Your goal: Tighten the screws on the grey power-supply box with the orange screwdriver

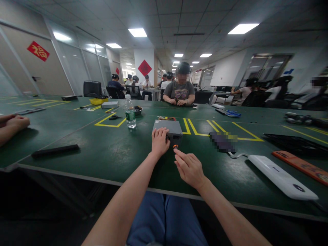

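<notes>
A grey metal box (169, 126) with a dark socket on its near face sits on the green table, with several coloured wires behind it. My left hand (160, 141) rests on the box's near left corner, fingers spread over its top edge. Just in front of the box, my right hand (189, 168) is closed, its fingertips touching a small orange and dark piece (175, 147). What that piece is I cannot make out.
Left of the box stands a water bottle (130, 112). A black bar (55, 150) lies at the left, near another person's hands (15, 123). On the right are a white device (282, 177) with a cable and an orange phone (302, 165). A person (180, 92) sits opposite.
</notes>
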Available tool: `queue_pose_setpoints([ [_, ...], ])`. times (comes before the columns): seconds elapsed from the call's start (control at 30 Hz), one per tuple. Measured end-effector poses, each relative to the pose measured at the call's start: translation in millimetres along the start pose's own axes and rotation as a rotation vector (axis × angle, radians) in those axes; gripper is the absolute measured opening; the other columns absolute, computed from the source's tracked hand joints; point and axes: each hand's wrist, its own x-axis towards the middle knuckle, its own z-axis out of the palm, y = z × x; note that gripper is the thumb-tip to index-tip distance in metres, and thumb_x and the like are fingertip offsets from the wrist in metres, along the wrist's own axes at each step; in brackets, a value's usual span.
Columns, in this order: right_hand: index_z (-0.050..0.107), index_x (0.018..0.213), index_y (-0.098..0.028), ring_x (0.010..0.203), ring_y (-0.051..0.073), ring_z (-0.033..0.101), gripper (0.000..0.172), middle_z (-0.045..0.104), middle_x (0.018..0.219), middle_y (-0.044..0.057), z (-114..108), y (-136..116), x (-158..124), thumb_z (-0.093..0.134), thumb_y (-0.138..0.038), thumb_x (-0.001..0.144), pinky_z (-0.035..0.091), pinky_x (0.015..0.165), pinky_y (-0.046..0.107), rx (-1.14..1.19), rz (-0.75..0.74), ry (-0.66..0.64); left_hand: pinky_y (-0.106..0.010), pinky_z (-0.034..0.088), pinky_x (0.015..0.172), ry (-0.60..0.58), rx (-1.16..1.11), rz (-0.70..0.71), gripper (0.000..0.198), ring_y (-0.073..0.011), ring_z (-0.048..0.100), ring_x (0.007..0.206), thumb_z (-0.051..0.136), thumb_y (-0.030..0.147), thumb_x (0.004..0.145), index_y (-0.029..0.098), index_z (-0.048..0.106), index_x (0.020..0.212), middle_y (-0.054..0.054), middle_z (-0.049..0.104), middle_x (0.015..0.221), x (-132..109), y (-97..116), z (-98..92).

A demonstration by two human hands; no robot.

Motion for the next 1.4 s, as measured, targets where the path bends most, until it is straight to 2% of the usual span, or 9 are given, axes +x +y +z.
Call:
queue_pose_setpoints([
  [0.13, 0.055, 0.101, -0.017, 0.094, 0.018, 0.056, 0.02, 0.054, 0.113, 0.016, -0.3, -0.6, 0.4, 0.051, -0.018, 0.081, 0.048, 0.075, 0.029, -0.006, -0.028, -0.041, -0.04, 0.016, 0.11, -0.005, -0.001, -0.003, 0.039, -0.0191, 0.038, 0.121, 0.05, 0.019, 0.073, 0.024, 0.048, 0.112, -0.002, 0.051, 0.124, -0.1, 0.3, -0.1],
  [0.27, 0.051, 0.112, -0.013, 0.103, 0.02, 0.053, 0.03, 0.051, 0.116, 0.017, -1.8, -3.3, 2.6, 0.043, -0.02, 0.085, 0.048, 0.078, 0.029, 0.058, -0.033, -0.137, -0.039, 0.015, 0.11, 0.004, -0.004, -0.006, 0.039, -0.0188, 0.038, 0.12, 0.049, 0.019, 0.073, 0.024, 0.048, 0.112, -0.002, 0.051, 0.124, -0.1, 0.8, -0.1],
  [0.4, 0.049, 0.113, -0.012, 0.095, 0.02, 0.056, 0.031, 0.055, 0.111, 0.016, -1.3, -2.7, 3.8, 0.046, -0.023, 0.084, 0.048, 0.074, 0.031, 0.039, -0.021, -0.141, -0.039, 0.015, 0.11, -0.003, -0.007, -0.005, 0.039, -0.0187, 0.038, 0.121, 0.049, 0.019, 0.073, 0.024, 0.048, 0.112, -0.002, 0.051, 0.124, -0.1, 0.9, -0.4],
  [0.6, 0.051, 0.096, -0.013, 0.089, 0.02, 0.057, 0.022, 0.059, 0.104, 0.015, 1.2, 0.3, 1.8, 0.055, -0.027, 0.08, 0.047, 0.071, 0.032, 0.053, 0.074, 0.012, -0.04, 0.015, 0.109, -0.016, -0.003, -0.006, 0.04, -0.0194, 0.038, 0.121, 0.049, 0.019, 0.073, 0.024, 0.047, 0.113, -0.003, 0.05, 0.125, -0.1, 0.7, -1.3],
  [0.7, 0.052, 0.092, -0.016, 0.083, 0.017, 0.058, 0.014, 0.06, 0.105, 0.013, 1.2, -0.3, 1.8, 0.053, -0.024, 0.081, 0.046, 0.069, 0.03, 0.043, 0.032, -0.03, -0.041, 0.015, 0.109, -0.017, -0.003, -0.001, 0.039, -0.0197, 0.037, 0.121, 0.048, 0.019, 0.073, 0.024, 0.047, 0.113, -0.003, 0.05, 0.125, -0.2, 0.7, -1.5],
  [0.8, 0.055, 0.096, -0.019, 0.08, 0.015, 0.058, 0.015, 0.058, 0.108, 0.012, 0.4, -1.0, 1.8, 0.051, -0.023, 0.083, 0.046, 0.07, 0.028, 0.0, -0.018, -0.093, -0.04, 0.016, 0.11, -0.015, -0.007, -0.005, 0.04, -0.0193, 0.037, 0.121, 0.048, 0.018, 0.073, 0.024, 0.047, 0.112, -0.003, 0.051, 0.124, -0.2, 1.1, -1.8],
  [1.1, 0.052, 0.109, -0.012, 0.1, 0.02, 0.054, 0.028, 0.051, 0.116, 0.017, -0.2, -2.2, 2.4, 0.043, -0.024, 0.085, 0.048, 0.079, 0.031, 0.073, 0.042, -0.148, -0.04, 0.015, 0.11, -0.021, 0.004, -0.012, 0.038, -0.0192, 0.037, 0.122, 0.048, 0.02, 0.074, 0.024, 0.048, 0.112, -0.002, 0.05, 0.125, 0.1, 1.9, -0.9],
  [1.27, 0.051, 0.111, -0.013, 0.088, 0.017, 0.057, 0.029, 0.057, 0.114, 0.013, -1.1, -1.1, 3.5, 0.047, -0.025, 0.085, 0.045, 0.076, 0.031, 0.051, 0.021, -0.093, -0.04, 0.015, 0.11, -0.011, -0.001, -0.009, 0.038, -0.0188, 0.038, 0.121, 0.049, 0.02, 0.074, 0.024, 0.048, 0.112, -0.002, 0.051, 0.124, 0.1, 1.5, -0.3],
  [1.4, 0.056, 0.103, -0.018, 0.079, 0.014, 0.057, 0.022, 0.06, 0.109, 0.01, -2.2, -1.0, 3.9, 0.051, -0.026, 0.084, 0.043, 0.072, 0.029, 0.033, -0.004, -0.066, -0.04, 0.015, 0.11, -0.016, -0.004, -0.013, 0.038, -0.0188, 0.038, 0.121, 0.048, 0.02, 0.075, 0.024, 0.048, 0.112, -0.002, 0.05, 0.125, 0.1, 2.0, -1.2],
])
